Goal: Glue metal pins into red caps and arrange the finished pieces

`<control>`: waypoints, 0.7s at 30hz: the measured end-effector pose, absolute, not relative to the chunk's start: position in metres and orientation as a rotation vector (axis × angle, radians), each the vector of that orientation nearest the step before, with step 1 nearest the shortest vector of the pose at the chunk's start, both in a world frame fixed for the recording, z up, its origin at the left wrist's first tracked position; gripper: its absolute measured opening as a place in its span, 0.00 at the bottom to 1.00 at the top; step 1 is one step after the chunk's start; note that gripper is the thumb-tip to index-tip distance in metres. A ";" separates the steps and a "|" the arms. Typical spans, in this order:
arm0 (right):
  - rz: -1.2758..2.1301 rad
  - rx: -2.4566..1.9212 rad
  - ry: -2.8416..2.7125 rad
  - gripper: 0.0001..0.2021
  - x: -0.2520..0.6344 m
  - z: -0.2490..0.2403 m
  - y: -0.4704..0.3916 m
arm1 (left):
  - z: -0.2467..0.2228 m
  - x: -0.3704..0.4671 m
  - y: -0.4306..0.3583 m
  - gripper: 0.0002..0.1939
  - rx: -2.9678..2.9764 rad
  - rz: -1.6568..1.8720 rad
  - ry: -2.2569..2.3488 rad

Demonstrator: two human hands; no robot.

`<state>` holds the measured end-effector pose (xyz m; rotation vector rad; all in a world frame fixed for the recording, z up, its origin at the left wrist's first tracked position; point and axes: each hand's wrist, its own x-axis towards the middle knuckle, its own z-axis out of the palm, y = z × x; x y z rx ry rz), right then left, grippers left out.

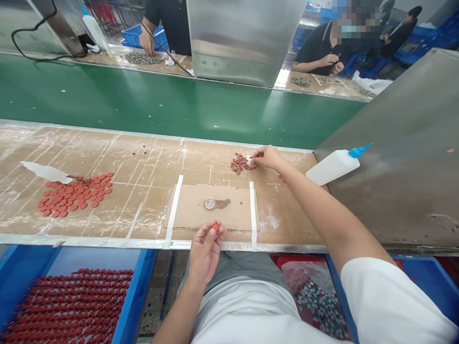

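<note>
Between the thumb and fingers of my left hand [208, 243] is a small red disc [216, 227], held just in front of a cardboard pad [193, 205]. A small round dish [210, 203] sits on that pad beside a brown stain. My right hand [263, 156] reaches to a pile of small red and black pieces [239, 163] behind the pad, its fingertips pinched at the pile's right side; what they hold is too small to make out. Many red discs [71, 193] lie spread at the left of the table.
A white bottle with a blue tip [333, 166] leans by the metal panel at right. Blue bins [145, 277] stand below the table edge. Beyond the green belt [143, 102], two people work at piles of small parts.
</note>
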<state>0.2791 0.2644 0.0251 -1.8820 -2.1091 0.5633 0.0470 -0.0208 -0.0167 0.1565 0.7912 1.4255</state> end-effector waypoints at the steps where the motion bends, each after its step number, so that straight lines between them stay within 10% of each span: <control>1: 0.551 -1.803 -2.184 0.08 0.279 0.027 0.258 | -0.017 0.046 -0.021 0.10 0.158 1.430 0.792; 21: 0.276 -0.951 -2.555 0.10 0.268 0.006 0.151 | -0.021 0.033 -0.020 0.09 0.167 1.483 0.799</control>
